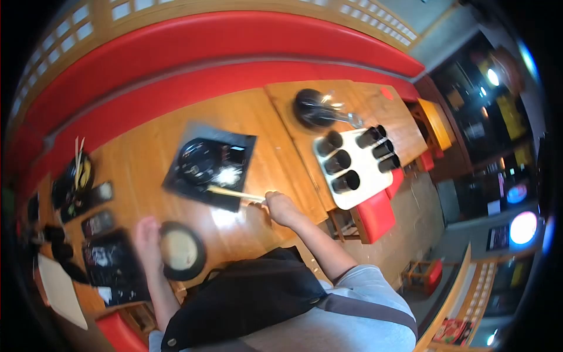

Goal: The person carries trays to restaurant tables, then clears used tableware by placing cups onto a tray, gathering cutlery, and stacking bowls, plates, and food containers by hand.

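My right hand [281,209] is closed around a pair of pale chopsticks [237,194], whose far ends lie over the near edge of a square black tray [220,202]. A dark, glossy round dish [196,161] sits on that tray. My left hand [148,239], smeared by motion, is beside the left rim of a round black bowl [201,258] with pale contents. Whether it touches the bowl, and how its fingers are set, I cannot make out.
A white tray [366,186] with several black cups stands at the right, near a dark bowl [311,108] holding utensils. Used dishes and a black tray [120,267] crowd the left. A red bench [193,41] runs behind the wooden table [278,170].
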A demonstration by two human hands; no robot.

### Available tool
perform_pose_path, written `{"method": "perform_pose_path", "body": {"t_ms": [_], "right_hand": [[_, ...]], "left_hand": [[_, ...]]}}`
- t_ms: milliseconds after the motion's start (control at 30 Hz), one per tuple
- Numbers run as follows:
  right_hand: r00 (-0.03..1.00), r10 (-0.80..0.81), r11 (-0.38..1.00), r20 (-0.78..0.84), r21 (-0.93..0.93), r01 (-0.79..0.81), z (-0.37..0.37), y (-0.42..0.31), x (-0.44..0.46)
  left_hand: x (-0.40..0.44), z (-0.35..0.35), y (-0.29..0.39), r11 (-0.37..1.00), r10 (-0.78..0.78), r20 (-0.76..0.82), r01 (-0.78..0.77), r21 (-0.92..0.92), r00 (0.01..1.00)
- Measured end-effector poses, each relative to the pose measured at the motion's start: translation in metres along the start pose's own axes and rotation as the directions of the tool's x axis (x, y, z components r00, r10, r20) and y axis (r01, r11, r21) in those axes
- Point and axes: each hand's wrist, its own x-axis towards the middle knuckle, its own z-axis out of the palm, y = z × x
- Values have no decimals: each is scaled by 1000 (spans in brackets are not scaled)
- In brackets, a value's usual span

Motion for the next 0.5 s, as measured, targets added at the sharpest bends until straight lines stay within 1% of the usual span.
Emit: {"method": "perform_pose_path", "body": {"t_ms": [33, 67, 100, 133, 167, 200, 233, 267, 300, 333, 367, 400, 433, 467, 500], "right_hand": [[999, -31, 1000, 20, -5, 31, -16, 10, -8], [997, -70, 997, 44, -8, 71, -32, 19, -15], [998, -62, 998, -19, 17, 62, -52, 36, -24], [996, -55, 997, -77, 43, 59, -75, 63, -34], [988, -2, 998, -154, 54, 11, -98, 95, -39], [944, 283, 956, -168, 122, -265, -132, 124, -38], [907, 129, 990, -401, 105, -94, -159, 181, -41], [857, 114, 947, -503, -206, -247, -204, 197, -53], [801, 234, 922, -552, -136, -363, -235, 236, -50], [797, 253, 810, -549, -330, -485, -264, 245, -50], [797, 225, 747, -560, -427, -510, -280, 288, -40], [812, 247, 716, -529, -465, -521, -292, 329, -25], [817, 241, 719, -524, -470, -513, -300, 353, -8], [852, 267, 684, -450, -535, -497, -306, 370, 8], [880, 295, 649, -373, -598, -471, -308, 385, 25]], "left_hand": [[1, 12, -4, 998, 59, 22, -59, -12, 998], [1, 21, -7, 999, 32, 44, -31, -38, 999], [0, 36, -2, 999, 41, 64, -39, -33, 997], [-4, 51, 7, 999, 7, 56, -5, -32, 998], [-8, 66, 12, 999, -26, 42, 27, -32, 999], [-8, 79, 13, 999, -28, 48, 30, -44, 998], [-9, 93, 12, 999, -26, 54, 28, -40, 998], [-8, 108, 11, 1000, -8, 75, 9, -22, 997], [-8, 123, 10, 1000, 10, 95, -10, -4, 995], [-8, 138, 9, 997, 4, 108, 3, -71, 994], [-11, 153, 16, 998, 4, 107, 3, -66, 994], [-15, 169, 24, 996, -23, 147, 36, -86, 989], [-18, 183, 29, 992, -50, 181, 70, -109, 982], [-19, 194, 25, 996, 7, 195, 10, -86, 981], [-24, 203, 24, 996, 1, 182, 15, -84, 983]]}}
